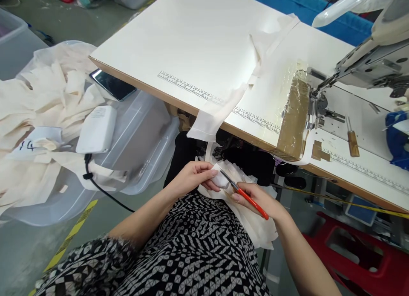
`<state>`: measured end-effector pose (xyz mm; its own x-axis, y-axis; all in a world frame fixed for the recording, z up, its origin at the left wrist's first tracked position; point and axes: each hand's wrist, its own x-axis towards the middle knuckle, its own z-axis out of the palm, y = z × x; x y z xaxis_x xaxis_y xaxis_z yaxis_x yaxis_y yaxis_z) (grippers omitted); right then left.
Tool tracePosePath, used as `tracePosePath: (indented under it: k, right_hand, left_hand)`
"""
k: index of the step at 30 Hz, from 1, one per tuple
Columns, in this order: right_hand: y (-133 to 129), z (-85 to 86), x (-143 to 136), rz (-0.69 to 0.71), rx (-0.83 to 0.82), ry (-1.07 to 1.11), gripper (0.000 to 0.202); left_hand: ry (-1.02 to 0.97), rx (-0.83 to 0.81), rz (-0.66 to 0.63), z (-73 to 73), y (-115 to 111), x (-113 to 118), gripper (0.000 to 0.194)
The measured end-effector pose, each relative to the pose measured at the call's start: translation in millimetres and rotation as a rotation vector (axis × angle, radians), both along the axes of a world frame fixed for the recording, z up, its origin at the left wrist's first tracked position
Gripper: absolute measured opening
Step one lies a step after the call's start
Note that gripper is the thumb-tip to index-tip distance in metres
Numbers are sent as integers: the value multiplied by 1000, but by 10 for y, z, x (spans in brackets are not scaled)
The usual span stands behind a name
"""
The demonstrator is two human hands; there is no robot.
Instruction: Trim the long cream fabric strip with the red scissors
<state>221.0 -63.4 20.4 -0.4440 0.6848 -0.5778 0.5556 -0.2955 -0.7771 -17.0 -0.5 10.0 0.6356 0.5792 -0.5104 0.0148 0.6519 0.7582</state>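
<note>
Over my lap, my left hand (202, 176) pinches a small white fabric piece (220, 177) between thumb and fingers. My right hand (257, 198) grips red-handled scissors (252, 203), whose dark blades point up and left against that piece. Whether the blades are apart cannot be made out. Beneath both hands, a pile of cream fabric pieces (252, 223) lies on my lap. Just beyond, a pale fabric strip (207, 121) hangs over the front edge of the white table (179, 36).
A sewing machine (319, 104) stands at right, with a wooden-handled awl (353, 142) beside it. At left, cream fabric, a white power bank (97, 129) with a black cable and a phone (113, 83) rest on a plastic bin (137, 134). A red stool (358, 253) stands lower right.
</note>
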Motion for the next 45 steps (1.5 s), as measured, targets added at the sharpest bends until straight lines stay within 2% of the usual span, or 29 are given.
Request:
tracePosePath:
  k: [5, 20, 24, 30, 34, 41, 45]
  right_hand:
    - [5, -11, -16, 23, 8, -37, 47]
    - [-84, 33, -125, 23, 290, -367, 51]
    - [-105, 35, -118, 16, 301, -387, 52]
    - [-45, 99, -137, 107, 337, -474, 46]
    - [-11, 110, -190, 110, 359, -495, 46]
    - [-45, 64, -124, 3, 303, -412, 53]
    - [1, 74, -164, -158, 229, -159, 38]
  left_hand:
    - [20, 16, 10, 0, -13, -1, 35]
    - [-4, -2, 29, -37, -5, 10, 35]
    - [-28, -8, 30, -53, -1, 9, 32]
    - [-32, -9, 1, -57, -19, 8, 32]
    - [-33, -19, -3, -27, -28, 7, 34]
    - [-26, -13, 8, -10, 0, 5, 33]
    - [-28, -3, -12, -63, -33, 55, 33]
